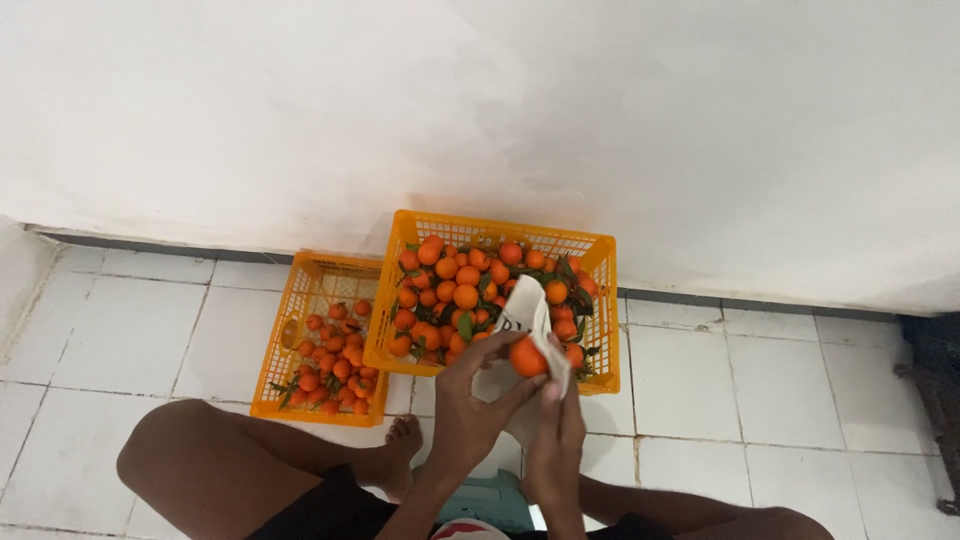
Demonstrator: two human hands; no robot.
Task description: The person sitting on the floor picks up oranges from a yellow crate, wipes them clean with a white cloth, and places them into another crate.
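Observation:
My left hand (470, 400) grips an orange mandarin (527, 357) with its fingertips. My right hand (556, 440) holds a white cloth (527, 312) against that fruit; the cloth drapes up over the near side of the big crate. Both hands meet just in front of a large orange plastic crate (600, 300) filled with several mandarins and green leaves. A smaller orange crate (275, 375) sits to its left, partly filled with mandarins.
I sit on a white tiled floor (730, 380) with my bare left leg (220, 460) folded and its foot (400, 445) near the small crate. A white wall (480, 100) rises behind the crates. A dark mat edge (935, 400) lies far right.

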